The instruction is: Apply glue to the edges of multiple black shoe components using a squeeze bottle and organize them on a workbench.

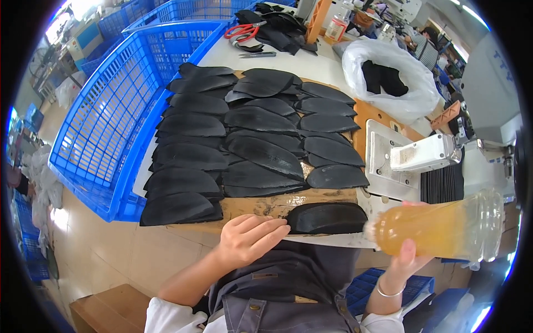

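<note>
My right hand [409,260] is wrapped around a clear plastic bottle [425,225] of amber liquid. The bottle lies nearly sideways, its pale, whitish tip close to the right end of a black curved piece [327,217]. This piece lies alone along the near edge of the board, its surface dark and glossy. At its left end, my left hand [252,240] holds the tip with fingers pressed together. Beyond it, overlapping black curved pieces [261,147] lie in three columns on a brown board [261,206]. Some look shiny, others matt.
A blue plastic crate [111,127] stands along the left side. Red-handled scissors [244,30] and small snips [257,55] lie at the back near black scraps. A white sewing machine arm [425,154] and a plastic bag [388,102] holding black pieces are on the right.
</note>
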A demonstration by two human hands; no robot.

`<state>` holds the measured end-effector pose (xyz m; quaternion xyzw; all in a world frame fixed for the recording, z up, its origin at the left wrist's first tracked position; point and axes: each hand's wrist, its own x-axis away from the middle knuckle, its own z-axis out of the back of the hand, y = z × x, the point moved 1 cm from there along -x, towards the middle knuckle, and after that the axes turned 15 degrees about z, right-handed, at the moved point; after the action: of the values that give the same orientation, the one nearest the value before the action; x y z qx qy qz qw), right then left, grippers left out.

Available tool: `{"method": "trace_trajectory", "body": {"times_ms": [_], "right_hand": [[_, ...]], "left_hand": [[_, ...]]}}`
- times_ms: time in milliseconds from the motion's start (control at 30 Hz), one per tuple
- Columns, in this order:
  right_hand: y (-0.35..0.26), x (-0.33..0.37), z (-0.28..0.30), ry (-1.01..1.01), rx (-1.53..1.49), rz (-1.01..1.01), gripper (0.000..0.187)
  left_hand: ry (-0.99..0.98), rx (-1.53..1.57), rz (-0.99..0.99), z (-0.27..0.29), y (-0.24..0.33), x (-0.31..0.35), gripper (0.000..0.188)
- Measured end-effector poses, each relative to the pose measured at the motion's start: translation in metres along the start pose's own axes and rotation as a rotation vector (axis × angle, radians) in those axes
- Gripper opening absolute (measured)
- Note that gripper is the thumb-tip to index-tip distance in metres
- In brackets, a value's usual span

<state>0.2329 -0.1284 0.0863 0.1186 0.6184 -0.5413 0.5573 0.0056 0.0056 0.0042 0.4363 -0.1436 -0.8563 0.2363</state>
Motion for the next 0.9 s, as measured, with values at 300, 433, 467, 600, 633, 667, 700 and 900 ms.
{"method": "trace_trajectory", "body": {"times_ms": [300,433,467,600,633,667,700,900], "right_hand": [[-0.046,-0.043,-0.063,-0.749,0.076,0.252,0.070],[-0.010,-0.011,-0.030,-0.465,-0.022,-0.002,0.066],[0.000,-0.008,-0.011,-0.541,0.236,0.179,0.065],[0.047,0.024,0.056,-0.256,0.606,0.238,0.061],[0.050,0.022,0.066,-0.085,0.428,0.064,0.059],[0.053,0.022,0.072,0.088,0.247,-0.108,0.059],[0.054,0.024,0.072,0.097,0.243,-0.116,0.059],[0.068,0.039,0.066,0.479,-0.581,-0.443,0.064]], "left_hand": [[-0.154,0.180,0.235,-0.009,0.000,0.007,0.024],[-0.032,-0.044,0.040,0.003,-0.001,0.002,0.024],[-0.041,-0.052,0.048,0.005,0.000,0.001,0.022],[-0.105,-0.040,0.114,0.008,0.015,-0.020,0.018],[-0.112,-0.040,0.110,0.010,0.021,-0.025,0.018],[-0.094,-0.059,0.128,0.012,0.027,-0.033,0.018],[-0.078,-0.085,0.147,0.013,0.032,-0.037,0.019],[-0.308,-0.063,0.073,-0.022,0.070,-0.076,0.036]]}}
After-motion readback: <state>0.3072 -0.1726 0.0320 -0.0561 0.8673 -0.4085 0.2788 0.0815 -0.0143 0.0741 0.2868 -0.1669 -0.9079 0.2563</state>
